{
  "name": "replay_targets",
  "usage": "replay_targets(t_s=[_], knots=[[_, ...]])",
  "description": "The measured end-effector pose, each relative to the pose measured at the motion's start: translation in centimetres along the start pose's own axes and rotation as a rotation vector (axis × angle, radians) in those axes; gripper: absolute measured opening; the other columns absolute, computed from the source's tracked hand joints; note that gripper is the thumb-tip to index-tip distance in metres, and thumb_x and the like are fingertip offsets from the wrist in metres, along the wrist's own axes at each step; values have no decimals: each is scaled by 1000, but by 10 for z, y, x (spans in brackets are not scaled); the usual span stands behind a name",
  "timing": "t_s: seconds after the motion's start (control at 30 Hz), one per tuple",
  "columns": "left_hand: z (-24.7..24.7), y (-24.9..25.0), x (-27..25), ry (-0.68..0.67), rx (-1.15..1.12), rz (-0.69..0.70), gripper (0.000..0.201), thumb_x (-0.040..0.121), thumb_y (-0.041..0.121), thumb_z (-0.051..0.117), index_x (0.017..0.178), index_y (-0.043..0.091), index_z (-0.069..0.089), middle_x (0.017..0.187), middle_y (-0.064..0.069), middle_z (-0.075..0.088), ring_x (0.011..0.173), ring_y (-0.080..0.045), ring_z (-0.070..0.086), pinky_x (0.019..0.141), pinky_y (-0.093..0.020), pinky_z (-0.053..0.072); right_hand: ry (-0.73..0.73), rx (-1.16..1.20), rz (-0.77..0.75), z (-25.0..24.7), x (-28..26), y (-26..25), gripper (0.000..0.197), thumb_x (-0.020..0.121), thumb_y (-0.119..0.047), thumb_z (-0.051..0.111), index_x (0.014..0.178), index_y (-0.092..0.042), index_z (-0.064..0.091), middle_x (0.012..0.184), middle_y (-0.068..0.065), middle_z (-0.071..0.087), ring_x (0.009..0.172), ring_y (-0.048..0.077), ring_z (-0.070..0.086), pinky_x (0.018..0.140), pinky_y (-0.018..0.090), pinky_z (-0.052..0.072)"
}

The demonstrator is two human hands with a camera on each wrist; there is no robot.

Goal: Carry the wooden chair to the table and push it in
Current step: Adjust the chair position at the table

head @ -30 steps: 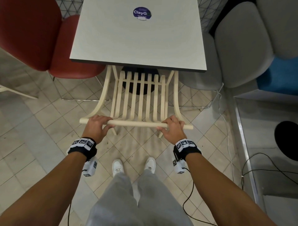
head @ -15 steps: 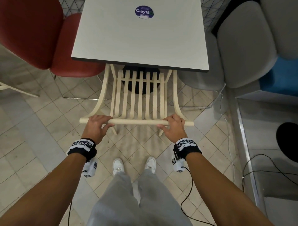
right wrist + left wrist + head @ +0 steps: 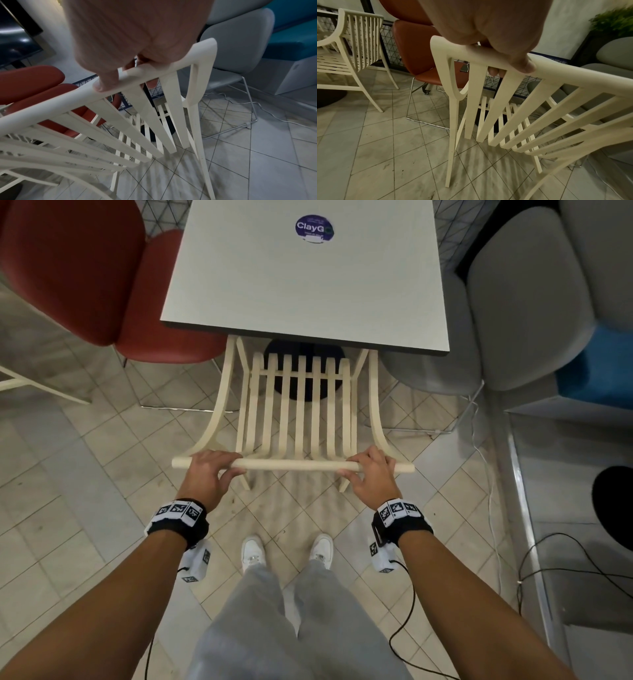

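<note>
Head view: my left grip (image 3: 209, 474) and right grip (image 3: 371, 474) clamp the chair (image 3: 298, 412) rail; shoving crooked could jam an armrest against the tabletop (image 3: 308, 285).

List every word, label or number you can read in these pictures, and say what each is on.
"ClayG": large white letters on the round purple sticker on the table.
Smaller lines above and below it on that sticker: too small to read.
Wristbands: black-and-white square marker patterns only, no words.
Nothing else is readable.

One table (image 3: 308, 285), two cream slatted chairs (image 3: 505, 83), one red chair (image 3: 85, 268), two hands (image 3: 209, 477).
</note>
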State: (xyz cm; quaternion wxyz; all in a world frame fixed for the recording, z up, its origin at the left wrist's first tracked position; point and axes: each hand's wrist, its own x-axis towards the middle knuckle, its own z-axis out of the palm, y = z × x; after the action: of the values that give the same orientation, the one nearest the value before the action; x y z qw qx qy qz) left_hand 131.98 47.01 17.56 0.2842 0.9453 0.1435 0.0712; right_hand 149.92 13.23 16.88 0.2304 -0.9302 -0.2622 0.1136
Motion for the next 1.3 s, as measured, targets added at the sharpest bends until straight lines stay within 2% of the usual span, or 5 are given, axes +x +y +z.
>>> replay_targets(t_s=[0.17, 0.37, 0.6, 1.13, 1.3], knots=[[0, 3, -3, 12, -10, -5, 29, 84, 22, 84, 111, 11, 80, 101, -5, 81, 95, -30, 69, 99, -45, 46, 17, 22, -4, 2, -9, 3, 67, 87, -76, 51, 110, -18, 75, 102, -5, 50, 99, 18, 50, 93, 34, 24], [3, 7, -3, 16, -32, -31, 28, 84, 22, 84, 109, 12, 80, 101, -4, 81, 97, -29, 68, 100, -41, 44, -7, 36, 12, 0, -8, 8, 79, 80, -87, 43, 109, -20, 74, 104, -5, 51, 100, 17, 49, 94, 34, 24], [6, 10, 10, -7, -60, -44, 28, 85, 23, 84, 110, 11, 80, 100, -6, 81, 96, -31, 69, 99, -50, 50, -6, 32, 30, -9, 4, 11, 33, 89, -45, 77, 108, -18, 75, 104, -2, 53, 102, 21, 50, 91, 31, 21], [6, 8, 26, -33, -59, -67, 27, 86, 28, 82, 110, 16, 80, 101, -3, 81, 90, -23, 60, 96, -48, 50, -24, 5, 60, -11, 16, 13, 36, 91, -49, 73, 112, -20, 73, 107, -3, 52, 106, 21, 46, 94, 31, 20], [7, 10, 34, -48, -34, -139, 30, 86, 31, 81, 113, 18, 80, 105, -2, 81, 100, -26, 64, 104, -48, 48, -27, 5, 62, -14, 23, 12, 35, 90, -48, 74, 112, -20, 74, 108, -3, 50, 105, 18, 44, 91, 30, 17]])
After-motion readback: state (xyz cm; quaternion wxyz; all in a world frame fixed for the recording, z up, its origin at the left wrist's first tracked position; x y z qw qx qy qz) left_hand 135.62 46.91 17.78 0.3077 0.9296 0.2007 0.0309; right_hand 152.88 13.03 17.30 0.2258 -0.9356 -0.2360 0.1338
